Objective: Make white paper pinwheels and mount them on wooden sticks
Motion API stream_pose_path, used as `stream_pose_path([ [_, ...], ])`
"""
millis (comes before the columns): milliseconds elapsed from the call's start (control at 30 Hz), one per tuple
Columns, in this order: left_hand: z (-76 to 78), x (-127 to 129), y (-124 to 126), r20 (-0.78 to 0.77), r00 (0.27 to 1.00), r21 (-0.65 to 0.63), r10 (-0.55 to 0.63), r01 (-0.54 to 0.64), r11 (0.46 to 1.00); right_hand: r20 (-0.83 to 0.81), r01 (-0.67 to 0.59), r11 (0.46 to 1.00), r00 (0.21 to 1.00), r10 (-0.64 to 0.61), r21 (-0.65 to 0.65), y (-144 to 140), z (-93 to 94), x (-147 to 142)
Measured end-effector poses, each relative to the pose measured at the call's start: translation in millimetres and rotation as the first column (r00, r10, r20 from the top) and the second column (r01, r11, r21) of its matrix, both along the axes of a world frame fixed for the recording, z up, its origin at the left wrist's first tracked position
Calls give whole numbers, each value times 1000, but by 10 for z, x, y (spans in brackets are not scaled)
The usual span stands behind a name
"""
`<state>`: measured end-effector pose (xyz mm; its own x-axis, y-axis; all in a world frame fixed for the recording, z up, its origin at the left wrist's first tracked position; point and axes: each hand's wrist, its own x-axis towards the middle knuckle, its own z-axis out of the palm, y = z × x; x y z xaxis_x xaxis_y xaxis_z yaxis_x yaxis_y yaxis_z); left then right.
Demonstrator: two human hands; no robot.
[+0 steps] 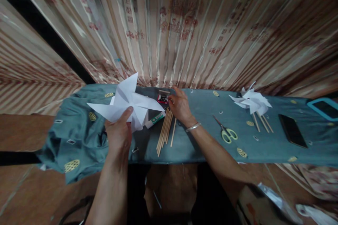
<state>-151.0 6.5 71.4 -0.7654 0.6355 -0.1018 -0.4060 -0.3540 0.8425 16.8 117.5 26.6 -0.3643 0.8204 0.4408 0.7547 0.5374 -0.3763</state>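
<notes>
My left hand [119, 132] holds up a white folded paper pinwheel [128, 102] above the left part of a board covered in teal cloth [203, 140]. My right hand [180, 107], with a bracelet on the wrist, rests on the cloth with its fingertips at a small red and black box [163, 98]; what the fingers pinch is too small to tell. A bundle of thin wooden sticks [165, 130] lies just beside that hand. A glue tube [155, 119] lies under the pinwheel's edge.
Green-handled scissors [225, 132] lie right of my forearm. Farther right are finished white pinwheels on sticks [252, 103], a black phone [292, 130] and a teal-cased device [324, 108]. A striped curtain [185, 28] hangs right behind the board.
</notes>
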Motion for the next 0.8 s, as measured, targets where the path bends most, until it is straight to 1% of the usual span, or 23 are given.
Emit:
stream_pose_path([
  [100, -23, 20, -3, 1, 1000, -35, 5, -5, 999, 197, -102, 995, 975, 100, -3, 160, 21, -145],
  [167, -47, 31, -17, -2, 1000, -70, -4, 4, 998, 303, -112, 993, 946, 114, -24, 240, 14, -197],
  [267, -75, 43, -41, 6, 1000, -100, -25, 25, 995, 399, -88, 995, 912, 97, -41, 321, -1, -221],
  [400, -86, 62, -54, 13, 999, -118, -38, 39, 992, 473, -87, 996, 876, 94, -36, 358, 9, -233],
  [567, -84, 90, -55, -5, 999, -130, -49, 48, 990, 523, -85, 996, 847, 92, -38, 352, 35, -275],
  [700, -92, 102, -50, -10, 999, -132, -50, 48, 990, 538, -69, 997, 839, 82, -45, 372, 33, -293],
  [800, -98, 104, -47, -17, 998, -121, -54, 52, 991, 531, -31, 998, 845, 57, -57, 414, 11, -300],
])
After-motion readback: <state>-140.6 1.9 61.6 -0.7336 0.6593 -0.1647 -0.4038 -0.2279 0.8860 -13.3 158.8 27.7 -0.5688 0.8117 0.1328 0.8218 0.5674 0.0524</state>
